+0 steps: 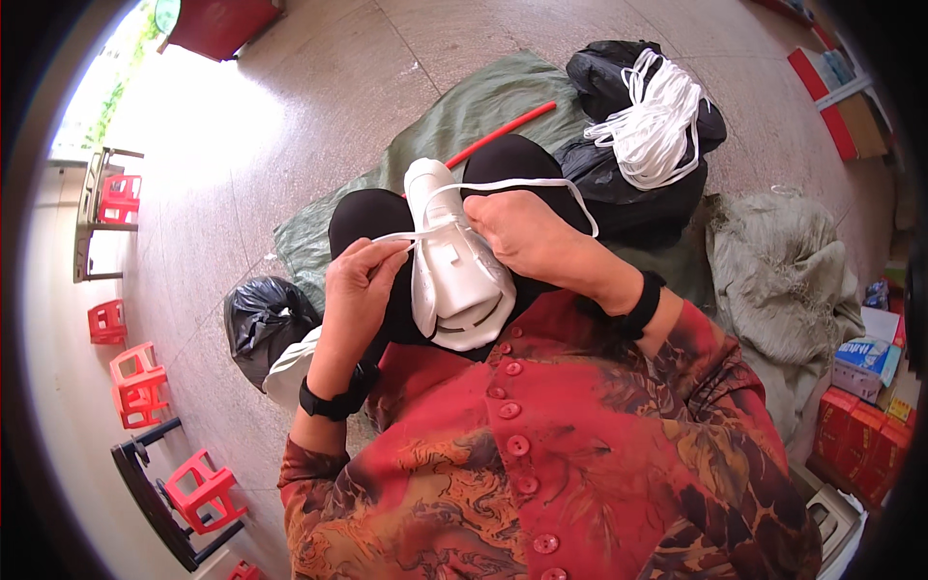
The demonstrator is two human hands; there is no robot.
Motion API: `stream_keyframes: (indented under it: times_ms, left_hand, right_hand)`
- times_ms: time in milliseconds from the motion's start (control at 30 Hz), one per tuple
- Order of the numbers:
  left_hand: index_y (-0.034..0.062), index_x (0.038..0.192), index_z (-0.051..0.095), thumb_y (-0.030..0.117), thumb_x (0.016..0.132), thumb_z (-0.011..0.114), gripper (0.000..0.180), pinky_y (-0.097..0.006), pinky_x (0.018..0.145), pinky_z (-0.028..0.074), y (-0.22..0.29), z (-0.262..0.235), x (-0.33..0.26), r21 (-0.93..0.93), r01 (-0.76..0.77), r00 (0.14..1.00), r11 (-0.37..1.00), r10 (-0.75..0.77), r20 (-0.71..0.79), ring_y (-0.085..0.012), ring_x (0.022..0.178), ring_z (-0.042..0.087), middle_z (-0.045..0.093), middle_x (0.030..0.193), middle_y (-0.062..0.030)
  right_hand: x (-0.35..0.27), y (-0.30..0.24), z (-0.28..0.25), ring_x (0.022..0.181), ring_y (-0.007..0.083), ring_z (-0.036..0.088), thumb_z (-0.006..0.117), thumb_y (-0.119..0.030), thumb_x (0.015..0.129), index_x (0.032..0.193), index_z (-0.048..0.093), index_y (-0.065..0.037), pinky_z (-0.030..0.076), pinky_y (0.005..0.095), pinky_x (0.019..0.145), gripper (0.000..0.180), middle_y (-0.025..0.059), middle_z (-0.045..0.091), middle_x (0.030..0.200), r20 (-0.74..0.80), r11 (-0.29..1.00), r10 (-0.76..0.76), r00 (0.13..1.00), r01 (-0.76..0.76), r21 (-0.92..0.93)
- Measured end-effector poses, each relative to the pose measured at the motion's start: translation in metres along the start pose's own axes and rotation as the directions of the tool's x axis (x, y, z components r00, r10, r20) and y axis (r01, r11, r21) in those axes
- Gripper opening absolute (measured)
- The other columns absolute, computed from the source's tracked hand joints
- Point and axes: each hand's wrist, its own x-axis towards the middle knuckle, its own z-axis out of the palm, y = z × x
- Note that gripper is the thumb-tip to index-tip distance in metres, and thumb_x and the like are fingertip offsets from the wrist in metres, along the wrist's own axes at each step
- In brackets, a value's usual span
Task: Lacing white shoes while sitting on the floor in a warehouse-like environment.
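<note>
A white shoe [456,280] rests between my knees, its rounded toe end pointing away from me and its opening toward me. My left hand [358,285] is closed in a pinch on a white shoelace [398,236] at the shoe's left side. At the right side, my right hand [527,234] is closed against the shoe's lacing edge; its fingertips are partly hidden. A longer run of the lace arches from the front of the shoe over my right hand and hangs down beyond it.
A large bundle of white laces [652,126] lies on black plastic bags [604,77] at the right. Ahead are a green woven sheet [483,92] and a red rod [507,133]. At left sit a black bag [266,324] and red stools [203,491]; boxes [865,367] stand far right.
</note>
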Motion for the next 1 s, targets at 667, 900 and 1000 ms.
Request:
stream_keyframes:
  times_ms: [667, 900, 1000]
  left_hand:
    - [0.0045, 0.088, 0.063, 0.004, 0.086, 0.063, 0.002, -0.039, 0.064, 0.048, -0.007, 0.015, 0.003, 0.405, -0.325, 0.915, 0.855, 0.392, -0.093, -0.0322, 0.074, 0.060, 0.056, 0.082, -0.0106]
    - [0.0013, 0.097, 0.065, 0.007, 0.085, 0.067, 0.013, -0.036, 0.067, 0.050, -0.018, 0.029, -0.004, 0.003, -0.054, 0.977, 0.999, 0.054, -0.207, -0.0300, 0.075, 0.064, 0.064, 0.088, -0.0126]
    - [0.0000, 0.100, 0.066, 0.015, 0.082, 0.073, 0.025, -0.037, 0.071, 0.052, 0.012, 0.029, -0.018, 0.032, 0.012, 0.972, 0.999, -0.004, -0.236, -0.0306, 0.080, 0.066, 0.066, 0.092, -0.0166]
  right_hand:
    - [0.003, -0.008, 0.000, 0.071, 0.0366, 0.057, 0.058, -0.008, 0.095, 0.090, 0.054, 0.001, 0.046, 0.0398, 0.064, 0.011, 0.0190, 0.056, 0.077, 0.022, 0.994, -0.090, 0.996, 0.089, 0.060]
    - [-0.007, -0.018, 0.003, 0.079, 0.0409, 0.062, 0.062, -0.017, 0.093, 0.098, 0.054, 0.000, 0.048, 0.0464, 0.067, 0.020, 0.0218, 0.061, 0.083, -0.019, 0.999, -0.028, 0.999, 0.028, -0.040]
    - [-0.015, -0.034, 0.001, 0.079, 0.0414, 0.062, 0.068, -0.024, 0.089, 0.100, 0.053, 0.002, 0.049, 0.0468, 0.068, 0.032, 0.0222, 0.061, 0.086, -0.047, 0.991, 0.054, 0.997, -0.059, -0.116]
